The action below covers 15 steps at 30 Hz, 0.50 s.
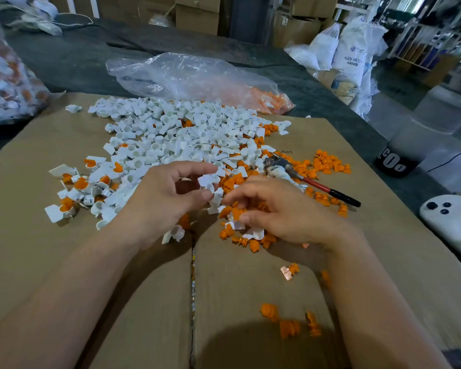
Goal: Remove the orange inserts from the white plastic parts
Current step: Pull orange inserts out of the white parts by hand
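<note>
Flattened cardboard (64, 262) covers the worktop. Its lower half is mostly bare, with a seam running down the centre, and its right edge slants down the right of the frame. A heap of white plastic parts (176, 129) fills the upper centre. A few at centre left have orange inserts (80, 183) seated in them, and loose ones scatter at centre right.

The left hand (165, 198), mid-frame, pinches one white part (209, 181) between thumb and forefinger. The right hand (282, 209) curls over loose inserts just beside it; whether its fingers grip anything cannot be told. Red-handled pliers (317, 186) lie just beyond the right hand.
</note>
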{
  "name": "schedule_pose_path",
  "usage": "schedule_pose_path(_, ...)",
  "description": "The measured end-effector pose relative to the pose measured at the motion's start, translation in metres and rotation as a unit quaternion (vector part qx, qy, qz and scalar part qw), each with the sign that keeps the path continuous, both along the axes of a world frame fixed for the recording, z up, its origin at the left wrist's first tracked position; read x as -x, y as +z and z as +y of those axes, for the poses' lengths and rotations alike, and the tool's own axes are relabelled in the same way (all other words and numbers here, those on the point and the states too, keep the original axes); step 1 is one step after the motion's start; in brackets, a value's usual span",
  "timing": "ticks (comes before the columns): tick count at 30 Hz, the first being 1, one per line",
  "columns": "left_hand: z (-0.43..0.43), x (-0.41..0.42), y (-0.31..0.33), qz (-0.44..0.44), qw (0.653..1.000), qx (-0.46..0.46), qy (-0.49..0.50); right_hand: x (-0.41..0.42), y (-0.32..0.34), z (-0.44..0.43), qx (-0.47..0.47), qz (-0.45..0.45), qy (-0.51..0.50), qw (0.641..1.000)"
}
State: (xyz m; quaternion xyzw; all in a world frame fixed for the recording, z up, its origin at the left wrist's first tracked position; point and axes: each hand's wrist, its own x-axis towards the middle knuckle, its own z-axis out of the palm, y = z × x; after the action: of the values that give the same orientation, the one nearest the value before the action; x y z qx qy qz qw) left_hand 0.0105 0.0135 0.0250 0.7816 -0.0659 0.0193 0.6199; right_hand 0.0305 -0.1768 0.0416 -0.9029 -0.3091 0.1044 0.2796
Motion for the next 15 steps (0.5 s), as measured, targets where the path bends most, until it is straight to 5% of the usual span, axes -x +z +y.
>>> schedule_pose_path(10,-0.005,0.003,0.002,0.04,0.993,0.099,-0.055,0.002,0.001,0.008,-0.294,-0.04,-0.134,0.945)
schedule_pose_path(15,-0.005,0.002,0.003,0.046,0.991,0.12,-0.049,0.004,-0.001,0.015,-0.32,-0.016,-0.105,0.942)
